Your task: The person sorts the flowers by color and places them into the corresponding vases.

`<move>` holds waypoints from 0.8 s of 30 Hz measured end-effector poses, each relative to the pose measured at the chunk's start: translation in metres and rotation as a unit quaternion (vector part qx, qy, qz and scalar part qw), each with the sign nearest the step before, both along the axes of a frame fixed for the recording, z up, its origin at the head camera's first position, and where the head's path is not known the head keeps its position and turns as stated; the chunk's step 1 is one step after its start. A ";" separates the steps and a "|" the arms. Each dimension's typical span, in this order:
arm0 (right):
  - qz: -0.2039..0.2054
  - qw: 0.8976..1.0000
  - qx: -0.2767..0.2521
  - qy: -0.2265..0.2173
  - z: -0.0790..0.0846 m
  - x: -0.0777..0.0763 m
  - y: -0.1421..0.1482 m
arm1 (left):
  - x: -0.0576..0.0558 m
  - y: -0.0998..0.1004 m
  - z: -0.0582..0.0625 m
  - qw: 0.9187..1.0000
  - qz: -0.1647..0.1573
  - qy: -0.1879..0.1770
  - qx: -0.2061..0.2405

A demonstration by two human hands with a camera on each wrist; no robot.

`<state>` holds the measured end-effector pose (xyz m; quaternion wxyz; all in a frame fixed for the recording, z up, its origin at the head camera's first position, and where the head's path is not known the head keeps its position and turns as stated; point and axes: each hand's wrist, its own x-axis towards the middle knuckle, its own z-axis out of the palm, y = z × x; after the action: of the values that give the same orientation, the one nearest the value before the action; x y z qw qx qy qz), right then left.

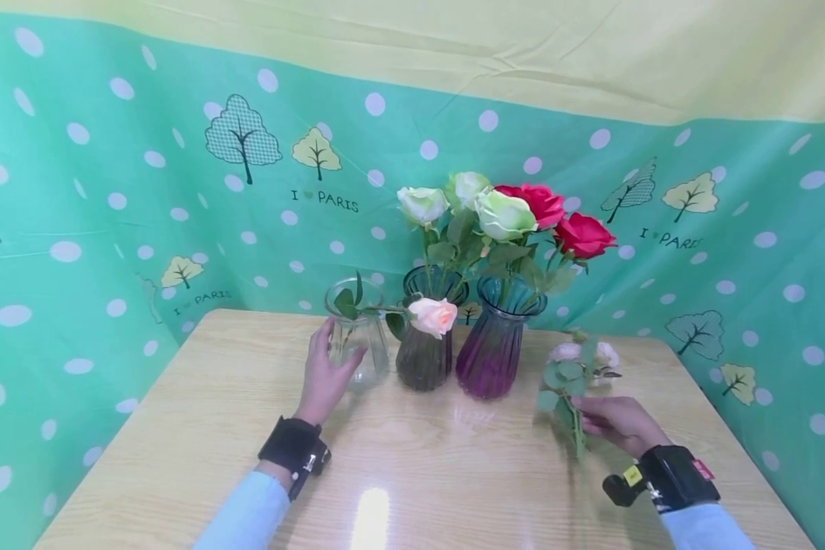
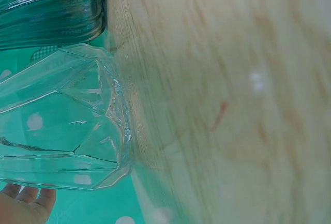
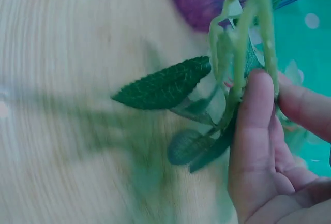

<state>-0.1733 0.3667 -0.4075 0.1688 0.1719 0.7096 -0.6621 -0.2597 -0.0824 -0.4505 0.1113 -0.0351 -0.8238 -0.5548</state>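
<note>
On the left of the table, a clear glass vase (image 1: 371, 355) holds a light pink rose (image 1: 435, 316) that leans out to the right. My left hand (image 1: 325, 376) holds this vase from its left side, thumb across the front. Its fingertips show by the glass (image 2: 67, 125) in the left wrist view. Toward the right, my right hand (image 1: 619, 422) pinches green stems (image 3: 240, 53) between thumb and fingers. Pale whitish-pink flowers (image 1: 606, 355) and green leaves (image 3: 165, 87) are on these stems, their heads pointing away from me.
A dark grey glass vase (image 1: 422, 359) with pale green-white roses (image 1: 422, 205) stands beside the clear one. To its right is a purple-and-blue vase (image 1: 490, 359) with red roses (image 1: 584, 235). A green dotted curtain (image 1: 302, 229) hangs behind the wooden table (image 1: 440, 473).
</note>
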 end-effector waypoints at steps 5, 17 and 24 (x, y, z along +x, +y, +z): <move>-0.018 0.990 -0.131 0.053 0.009 0.007 -0.004 | 0.000 -0.001 0.001 1.000 -0.001 0.003 -0.002; -0.228 0.929 -0.206 0.205 0.056 0.028 -0.063 | -0.001 -0.001 -0.001 1.000 -0.002 0.002 -0.003; -0.320 0.898 -0.151 0.262 0.076 0.032 -0.103 | -0.001 0.000 -0.001 1.000 -0.001 -0.001 -0.002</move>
<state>-0.1414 0.2637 -0.3313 -0.2201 0.1825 0.5266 -0.8006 -0.2608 -0.0827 -0.4510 0.1095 -0.0357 -0.8251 -0.5531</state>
